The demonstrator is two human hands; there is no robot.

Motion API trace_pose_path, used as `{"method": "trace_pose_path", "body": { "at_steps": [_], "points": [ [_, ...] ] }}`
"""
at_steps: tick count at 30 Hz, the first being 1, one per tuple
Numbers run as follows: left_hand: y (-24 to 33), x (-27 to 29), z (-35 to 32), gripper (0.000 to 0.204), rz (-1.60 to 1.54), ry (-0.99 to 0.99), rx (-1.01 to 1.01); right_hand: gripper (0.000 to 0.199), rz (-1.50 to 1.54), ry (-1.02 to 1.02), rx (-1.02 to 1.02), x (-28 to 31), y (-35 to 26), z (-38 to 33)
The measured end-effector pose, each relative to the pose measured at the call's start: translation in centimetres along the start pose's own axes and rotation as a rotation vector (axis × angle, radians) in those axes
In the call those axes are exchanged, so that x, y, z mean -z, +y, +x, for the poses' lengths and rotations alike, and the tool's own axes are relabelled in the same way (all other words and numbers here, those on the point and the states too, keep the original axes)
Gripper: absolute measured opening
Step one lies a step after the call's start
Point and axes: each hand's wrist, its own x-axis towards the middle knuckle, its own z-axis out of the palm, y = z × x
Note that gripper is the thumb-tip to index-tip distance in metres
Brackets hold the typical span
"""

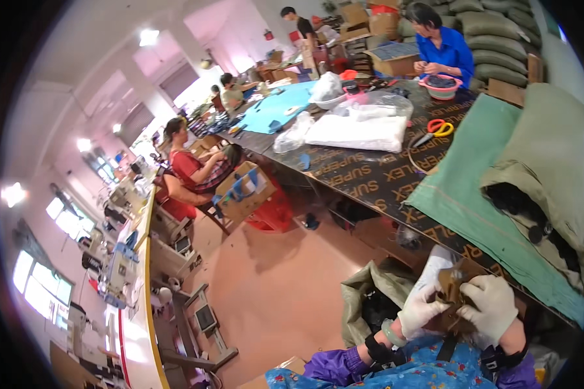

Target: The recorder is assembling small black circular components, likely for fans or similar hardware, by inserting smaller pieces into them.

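Both of my hands wear white gloves and are close together above my lap, by the near edge of the table. Between them is a brown, folded piece of flat material (457, 277); its exact kind cannot be made out. My left hand (420, 310) pinches its left side with thumb and fingers. My right hand (491, 308) grips its right side, fingers bent over it. A pale sheet or wrapping (437, 262) shows just behind the piece. Beside my left hand stands an open olive sack (355, 301) with dark things inside.
On the dark table (363, 170) lie a green cloth (464, 152), an open sack of black pieces (551, 165), yellow-and-red-handled scissors (438, 128) and a white packet (360, 131). A red basket (274, 211) bears a carton (243, 194). Other people work farther off, one in blue (446, 52).
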Motion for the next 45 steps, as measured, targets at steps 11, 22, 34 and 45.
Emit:
{"method": "trace_pose_path", "body": {
  "at_steps": [11, 22, 34, 45],
  "points": [
    [-1.2, 0.1, 0.5, 0.038, 0.273, -0.048, 0.006, 0.040, 0.002, 0.143, -0.098, -3.3, 1.0, -2.5],
    [2.0, -1.8, 0.5, 0.049, 0.556, -0.103, 0.044, 0.019, 0.162, 0.302, 0.017, -3.9, 2.3, -3.2],
    [0.1, -2.3, 1.6, 0.060, 0.734, -0.088, -0.202, 0.034, 0.216, 0.276, -0.149, -4.9, 2.7, -4.8],
    [0.7, -4.5, 2.7, 0.064, 0.852, -0.136, -0.263, 0.015, 0.362, 0.130, -0.266, -3.1, 4.8, -5.7]
  ]
}}
